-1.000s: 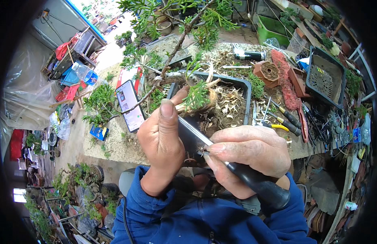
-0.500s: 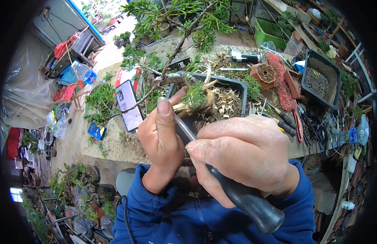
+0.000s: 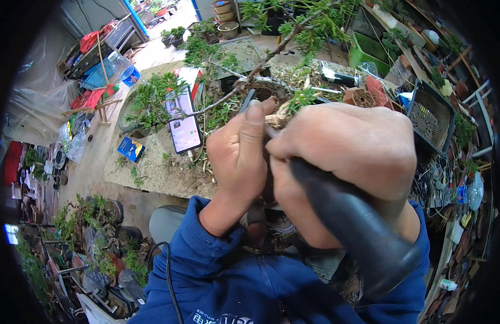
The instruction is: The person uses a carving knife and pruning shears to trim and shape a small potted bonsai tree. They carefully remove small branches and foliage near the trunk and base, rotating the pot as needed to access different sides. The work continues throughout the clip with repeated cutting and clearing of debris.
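Note:
My right hand (image 3: 352, 148) is wrapped round a carving tool (image 3: 358, 232). Its thick black handle slants down to the right, and its metal shaft points at the pale, stripped wood of a small juniper trunk (image 3: 279, 115). Around that wood my left hand (image 3: 238, 154) is closed, thumb raised beside the shaft and a fingertip showing beyond; the other fingers are hidden. The tool's tip cannot be seen. From the trunk a long branch (image 3: 260, 66) with green foliage reaches up and away. A dark pot (image 3: 247, 101) sits beneath, mostly covered by my hands.
A phone (image 3: 185, 135) with a lit screen lies left of my hands, near a small blue box (image 3: 130, 149) on the stone slab (image 3: 163, 178). Rightward are a brown pot (image 3: 359, 97) and a black plastic tray (image 3: 430, 116). A green bin (image 3: 370, 53) stands behind.
The view has shifted, so hands and slab sit differently in it. My right hand and the tool look larger and closer, and now cover more of the pot and wood.

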Tool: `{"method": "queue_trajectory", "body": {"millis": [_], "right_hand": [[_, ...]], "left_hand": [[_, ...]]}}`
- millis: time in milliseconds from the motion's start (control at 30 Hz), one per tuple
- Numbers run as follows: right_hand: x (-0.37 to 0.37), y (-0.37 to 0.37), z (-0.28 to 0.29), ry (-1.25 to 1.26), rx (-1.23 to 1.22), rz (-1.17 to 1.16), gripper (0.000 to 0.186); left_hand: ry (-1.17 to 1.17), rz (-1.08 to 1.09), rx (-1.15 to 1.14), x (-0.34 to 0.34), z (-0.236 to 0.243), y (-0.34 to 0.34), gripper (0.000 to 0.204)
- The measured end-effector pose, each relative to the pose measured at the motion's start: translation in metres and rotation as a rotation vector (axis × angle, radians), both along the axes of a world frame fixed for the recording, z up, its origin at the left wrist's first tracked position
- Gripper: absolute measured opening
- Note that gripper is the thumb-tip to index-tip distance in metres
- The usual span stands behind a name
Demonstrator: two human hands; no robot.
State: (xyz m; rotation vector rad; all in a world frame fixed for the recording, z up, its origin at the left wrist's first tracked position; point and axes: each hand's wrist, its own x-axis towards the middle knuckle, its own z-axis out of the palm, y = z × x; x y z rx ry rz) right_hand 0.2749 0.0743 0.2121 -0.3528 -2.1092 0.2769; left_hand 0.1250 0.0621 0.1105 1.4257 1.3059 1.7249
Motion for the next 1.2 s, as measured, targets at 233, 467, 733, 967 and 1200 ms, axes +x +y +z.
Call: {"method": "queue_trajectory", "body": {"millis": [233,467,733,967,1200], "right_hand": [[0.02,-0.004,-0.011,0.014,-0.108,-0.157,0.017],[0.031,0.014,-0.003,-0.061,-0.14,-0.064,0.018],[0.006,0.013,0.007,-0.085,0.002,0.093,0.015],[0.012,-0.004,0.009,-0.208,0.071,-0.11,0.019],[0.009,-0.013,-0.002,-0.131,0.114,-0.149,0.026]], "left_hand": [[-0.211,-0.159,-0.068,-0.008,-0.002,-0.001,0.055],[-0.139,-0.145,-0.03,-0.004,-0.003,0.0,0.047],[0.186,0.177,0.187,0.009,-0.007,0.004,0.021],[0.269,0.22,0.231,0.013,-0.01,0.007,0.019],[0.349,0.205,0.186,0.012,-0.011,0.006,0.023]]}}
